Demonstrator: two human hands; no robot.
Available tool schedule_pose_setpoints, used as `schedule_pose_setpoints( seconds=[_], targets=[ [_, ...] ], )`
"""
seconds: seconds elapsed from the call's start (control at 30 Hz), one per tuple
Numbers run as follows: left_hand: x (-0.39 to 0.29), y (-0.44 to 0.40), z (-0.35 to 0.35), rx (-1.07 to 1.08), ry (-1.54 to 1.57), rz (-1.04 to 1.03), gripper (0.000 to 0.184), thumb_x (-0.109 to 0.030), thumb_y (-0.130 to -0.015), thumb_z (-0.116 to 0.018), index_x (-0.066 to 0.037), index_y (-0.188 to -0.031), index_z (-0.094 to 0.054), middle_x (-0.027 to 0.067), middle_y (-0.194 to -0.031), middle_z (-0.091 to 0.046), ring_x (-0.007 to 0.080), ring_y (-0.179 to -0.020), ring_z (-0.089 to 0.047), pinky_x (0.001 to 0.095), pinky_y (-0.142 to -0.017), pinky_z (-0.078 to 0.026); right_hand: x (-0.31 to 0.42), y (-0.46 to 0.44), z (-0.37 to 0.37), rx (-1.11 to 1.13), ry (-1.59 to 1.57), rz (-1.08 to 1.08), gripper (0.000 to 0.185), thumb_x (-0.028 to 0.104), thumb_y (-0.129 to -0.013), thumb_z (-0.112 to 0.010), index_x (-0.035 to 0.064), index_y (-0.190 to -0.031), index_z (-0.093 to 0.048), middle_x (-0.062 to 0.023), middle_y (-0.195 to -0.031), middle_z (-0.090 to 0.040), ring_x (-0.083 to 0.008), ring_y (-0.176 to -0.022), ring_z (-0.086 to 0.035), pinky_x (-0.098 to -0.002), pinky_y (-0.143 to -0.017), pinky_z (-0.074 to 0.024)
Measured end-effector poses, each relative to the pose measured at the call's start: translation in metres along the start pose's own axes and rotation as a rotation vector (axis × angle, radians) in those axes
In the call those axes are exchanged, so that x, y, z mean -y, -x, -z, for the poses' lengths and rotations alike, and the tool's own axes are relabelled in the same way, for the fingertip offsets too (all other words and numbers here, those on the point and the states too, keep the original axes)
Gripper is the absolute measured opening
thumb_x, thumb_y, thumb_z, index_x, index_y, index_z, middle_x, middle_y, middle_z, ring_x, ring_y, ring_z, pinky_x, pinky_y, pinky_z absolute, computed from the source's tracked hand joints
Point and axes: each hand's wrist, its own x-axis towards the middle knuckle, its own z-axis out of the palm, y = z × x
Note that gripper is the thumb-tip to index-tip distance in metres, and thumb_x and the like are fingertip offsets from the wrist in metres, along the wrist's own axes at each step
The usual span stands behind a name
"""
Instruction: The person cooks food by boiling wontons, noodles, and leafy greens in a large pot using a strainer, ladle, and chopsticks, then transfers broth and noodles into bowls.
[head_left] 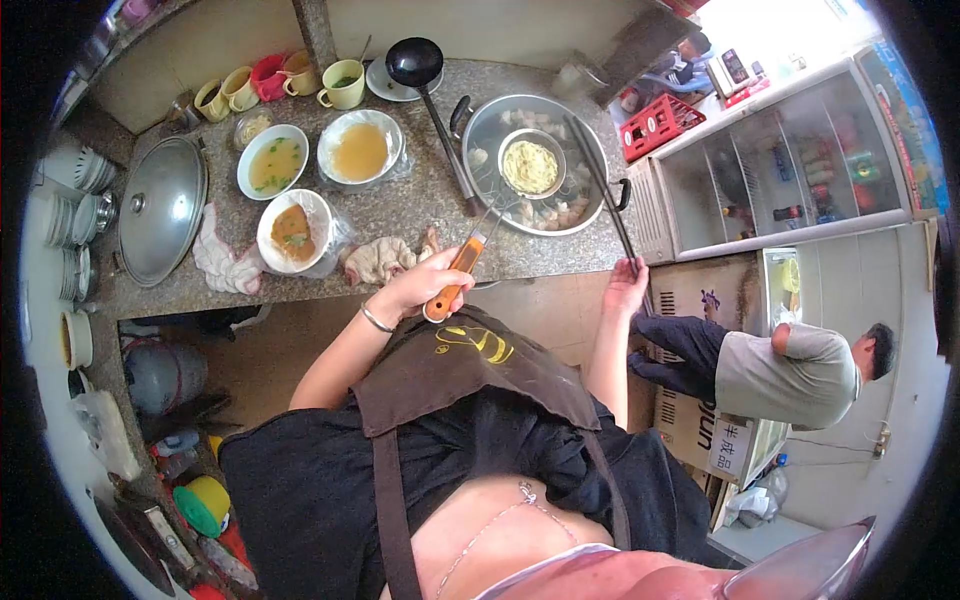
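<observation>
Left hand (425, 288) grips your orange handle (463, 268); right hand (627, 288) grips chopsticks (607, 190) over pan (500, 115), bench's (560, 257) right end. White label (730, 449): "半成品".

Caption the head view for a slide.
Left hand grips an orange handle, right hand holds long chopsticks; noodles sit within a pan.

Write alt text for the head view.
A left hand grips an orange handle while the right hand holds long chopsticks over a wide pan with noodles at its middle. Left of it on the counter stand three bowls of soup.
</observation>
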Motion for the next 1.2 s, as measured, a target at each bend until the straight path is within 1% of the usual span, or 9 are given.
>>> schedule_pose_setpoints(
  seconds=[0.13,0.27,0.5,0.6,0.73,0.9,0.93,1.13,1.2],
  targets=[
    [0.005,0.001,-0.003,-0.058,0.010,0.010,0.040,-0.010,-0.086,-0.052,-0.006,-0.122,-0.035,0.0037,-0.078,-0.051,0.0120,-0.051,-0.054,0.0244,-0.042,-0.045,0.016,-0.011,0.006,-0.037,0.041,-0.017,0.025,0.029,-0.089,-0.054,0.0067,-0.098,-0.061,-0.0090,-0.081,-0.063,-0.0197,-0.077,-0.060,-0.0330,-0.078,-0.0510],
    [0.026,-0.008,0.003,-0.077,0.132,-0.052,0.034,-0.010,-0.086,-0.056,-0.005,-0.116,-0.040,0.0016,-0.073,-0.051,0.0112,-0.053,-0.054,0.0250,-0.044,-0.045,0.002,-0.022,0.020,0.012,0.029,-0.061,0.016,0.019,-0.086,-0.055,0.0059,-0.092,-0.062,-0.0060,-0.079,-0.065,-0.0182,-0.072,-0.062,-0.0306,-0.073,-0.0517],
    [0.027,0.000,0.011,-0.087,0.082,-0.074,0.023,-0.010,-0.085,-0.055,-0.005,-0.104,-0.043,0.0027,-0.075,-0.052,0.0111,-0.054,-0.055,0.0243,-0.046,-0.046,-0.001,-0.039,-0.011,-0.049,-0.008,-0.083,0.023,0.020,-0.086,-0.055,0.0031,-0.101,-0.060,-0.0114,-0.087,-0.063,-0.0219,-0.079,-0.061,-0.0336,-0.081,-0.0522],
    [0.019,0.025,0.012,-0.099,0.166,-0.094,0.023,-0.011,-0.085,-0.056,-0.005,-0.104,-0.043,0.0032,-0.076,-0.053,0.0118,-0.051,-0.053,0.0242,-0.042,-0.044,-0.010,-0.040,-0.041,0.073,0.009,-0.086,0.025,0.022,-0.088,-0.053,0.0026,-0.104,-0.059,-0.0113,-0.089,-0.064,-0.0208,-0.078,-0.061,-0.0333,-0.080,-0.0522],
    [0.006,0.079,0.021,-0.136,0.066,-0.151,0.047,-0.013,-0.086,-0.055,-0.002,-0.127,-0.035,0.0025,-0.081,-0.051,0.0068,-0.049,-0.051,0.0191,-0.042,-0.041,-0.017,-0.018,-0.099,0.268,0.003,-0.146,0.026,0.023,-0.089,-0.052,0.0026,-0.104,-0.059,-0.0098,-0.088,-0.064,-0.0196,-0.078,-0.061,-0.0325,-0.078,-0.0520],
    [-0.007,0.178,0.025,-0.380,0.008,-0.320,0.058,-0.014,-0.087,-0.053,-0.003,-0.137,-0.026,0.0037,-0.082,-0.051,0.0079,-0.049,-0.052,0.0207,-0.042,-0.044,-0.066,0.022,-0.168,0.461,0.230,-0.208,0.023,0.023,-0.088,-0.055,0.0042,-0.100,-0.060,-0.0061,-0.086,-0.062,-0.0148,-0.074,-0.059,-0.0280,-0.068,-0.0498],
    [-0.011,0.192,0.026,-0.489,-0.049,-0.289,0.061,-0.010,-0.086,-0.052,-0.010,-0.140,-0.024,0.0032,-0.084,-0.052,0.0091,-0.050,-0.052,0.0224,-0.043,-0.045,-0.084,0.031,-0.180,0.534,0.240,-0.257,0.022,0.021,-0.087,-0.056,0.0032,-0.099,-0.060,-0.0067,-0.085,-0.062,-0.0146,-0.074,-0.059,-0.0270,-0.068,-0.0500],
    [-0.013,0.226,0.076,-0.932,-0.344,-0.258,0.059,-0.001,-0.079,-0.048,-0.009,-0.135,-0.031,0.0045,-0.073,-0.051,0.0134,-0.041,-0.052,0.0265,-0.037,-0.044,-0.205,0.129,-0.271,0.858,0.469,-0.330,0.028,0.024,-0.091,-0.054,-0.0008,-0.103,-0.059,-0.0094,-0.090,-0.061,-0.0169,-0.080,-0.061,-0.0301,-0.077,-0.0504],
    [-0.009,0.231,0.100,-1.122,-0.535,-0.127,0.059,0.001,-0.077,-0.045,-0.009,-0.134,-0.032,0.0043,-0.064,-0.051,0.0148,-0.040,-0.053,0.0285,-0.037,-0.045,-0.253,0.148,-0.281,0.972,0.521,-0.294,0.028,0.024,-0.092,-0.052,-0.0012,-0.102,-0.058,-0.0096,-0.093,-0.061,-0.0167,-0.081,-0.061,-0.0298,-0.076,-0.0518]
  ],
)
